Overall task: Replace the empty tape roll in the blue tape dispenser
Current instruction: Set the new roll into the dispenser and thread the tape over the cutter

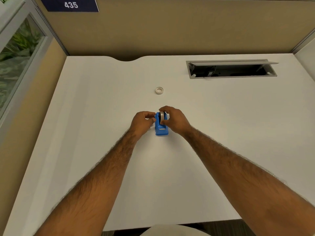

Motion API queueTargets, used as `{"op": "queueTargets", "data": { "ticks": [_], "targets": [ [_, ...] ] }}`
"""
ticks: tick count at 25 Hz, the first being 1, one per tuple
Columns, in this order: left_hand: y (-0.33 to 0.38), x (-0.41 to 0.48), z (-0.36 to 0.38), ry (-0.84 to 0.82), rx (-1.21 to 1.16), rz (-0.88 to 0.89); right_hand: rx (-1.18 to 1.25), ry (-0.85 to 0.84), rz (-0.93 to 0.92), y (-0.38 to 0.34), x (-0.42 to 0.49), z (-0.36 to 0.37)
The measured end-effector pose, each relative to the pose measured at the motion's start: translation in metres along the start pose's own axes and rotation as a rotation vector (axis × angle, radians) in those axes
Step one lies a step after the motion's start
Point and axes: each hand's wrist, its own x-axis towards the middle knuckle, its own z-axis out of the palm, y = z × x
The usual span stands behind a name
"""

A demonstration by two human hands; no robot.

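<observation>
Head view: your right hand (173, 119) has its fingers pinched on the pale tape roll (162, 115) sitting in the small blue plastic tape dispenser (161, 129) mid-bench (102, 150), while your left hand (142, 120), fingers curled, steadies its side. Looks like the seating step, though I can't tell which way the roll's going. A second whitish ring (159, 90) lies well beyond the dispenser. Next move needs a straight, square motion.

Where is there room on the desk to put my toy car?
Lots of bare desk: left of the left hand, right of the right hand, and between the ring and the cable hatch. It is crowded only around the dispenser.
</observation>
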Motion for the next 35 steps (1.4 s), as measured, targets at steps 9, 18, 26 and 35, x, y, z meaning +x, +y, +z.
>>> {"op": "queueTargets", "data": {
  "ticks": [9, 18, 26, 35],
  "targets": [
    [0.001, 0.0, 0.0, 0.026, 0.015, 0.032, 0.019, -0.016, 0.031, 0.006, -0.002, 0.004],
    [0.007, 0.001, 0.006, -0.006, 0.053, 0.154, 0.116, 0.042, 0.011, -0.001, -0.008, -0.006],
    [0.0, 0.009, 0.009, -0.098, 0.115, 0.158, 0.163, 0.1, 0.039, -0.004, -0.008, -0.011],
    [-0.004, 0.011, 0.014, -0.068, 0.14, 0.167, 0.13, 0.156, 0.099, -0.016, 0.011, -0.007]
  ]
}}
